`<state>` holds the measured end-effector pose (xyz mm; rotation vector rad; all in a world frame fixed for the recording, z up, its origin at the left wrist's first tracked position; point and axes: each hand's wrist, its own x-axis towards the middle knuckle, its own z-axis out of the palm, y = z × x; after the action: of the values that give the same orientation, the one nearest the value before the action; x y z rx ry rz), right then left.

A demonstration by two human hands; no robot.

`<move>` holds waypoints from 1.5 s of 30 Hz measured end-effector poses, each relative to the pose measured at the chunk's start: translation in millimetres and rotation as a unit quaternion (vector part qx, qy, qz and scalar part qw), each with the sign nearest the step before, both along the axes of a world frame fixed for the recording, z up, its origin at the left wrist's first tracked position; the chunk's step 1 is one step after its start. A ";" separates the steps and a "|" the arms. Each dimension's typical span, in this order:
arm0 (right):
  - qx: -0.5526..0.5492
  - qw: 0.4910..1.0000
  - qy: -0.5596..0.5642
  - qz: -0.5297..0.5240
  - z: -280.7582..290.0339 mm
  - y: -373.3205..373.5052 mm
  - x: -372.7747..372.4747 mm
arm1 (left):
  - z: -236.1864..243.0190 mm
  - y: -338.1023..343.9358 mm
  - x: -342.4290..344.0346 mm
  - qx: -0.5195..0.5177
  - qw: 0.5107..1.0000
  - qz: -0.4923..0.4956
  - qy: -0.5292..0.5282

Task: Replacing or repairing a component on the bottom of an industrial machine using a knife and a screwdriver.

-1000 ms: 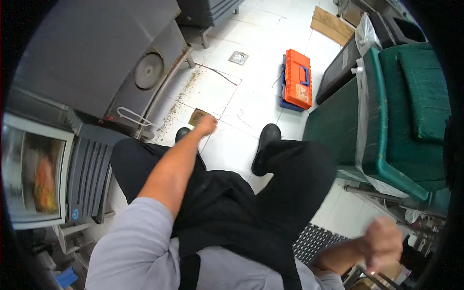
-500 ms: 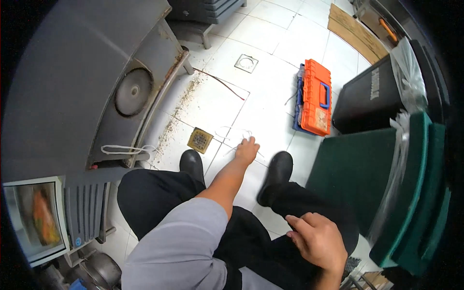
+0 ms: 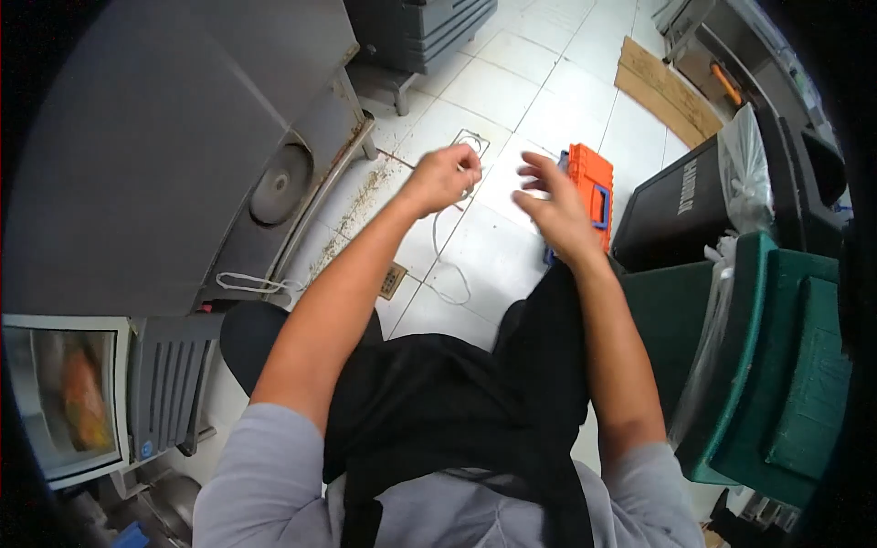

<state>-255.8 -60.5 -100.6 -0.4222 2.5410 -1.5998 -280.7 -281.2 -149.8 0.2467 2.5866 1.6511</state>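
Note:
My left hand point(image 3: 437, 183) is raised over the floor, thumb and fingers pinched on a thin white cord point(image 3: 435, 236). The cord hangs below the hand and curves into a loop near the floor tiles. Across from it, my right hand point(image 3: 559, 208) is open with the fingers apart and nothing visible in it. Behind that hand stands an orange toolbox point(image 3: 592, 172) with a blue handle, partly covered by the hand and wrist.
At left is a grey metal cabinet point(image 3: 164, 137) with a round plate, and a second white cord point(image 3: 247, 281) by its base. Debris lies along it near a square drain point(image 3: 393, 280). Green point(image 3: 731, 384) and black bins point(image 3: 676, 201) line the right, with cardboard point(image 3: 662, 91) beyond.
My left hand has lifted the white cord off the floor and moved up and forward. My right hand has come up from beside my right knee to face it, its fingers spreading.

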 end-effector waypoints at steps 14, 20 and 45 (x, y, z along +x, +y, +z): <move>0.306 0.863 -0.012 0.402 98.4 -104.9 -91.6 | 165.6 -129.1 179.2 -0.358 0.914 0.123 0.145; 0.220 0.834 0.077 0.501 96.8 -164.1 -75.2 | 70.3 -77.5 100.1 0.343 0.904 0.209 -0.148; -0.056 0.930 -0.039 0.361 -43.2 -214.6 -180.4 | 4.6 -116.2 1.4 0.420 0.827 0.352 -0.125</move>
<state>-436.3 -275.2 -143.8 -1.1185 1.8801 -1.4104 -279.3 -397.4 -145.2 -0.9447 1.6464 2.7287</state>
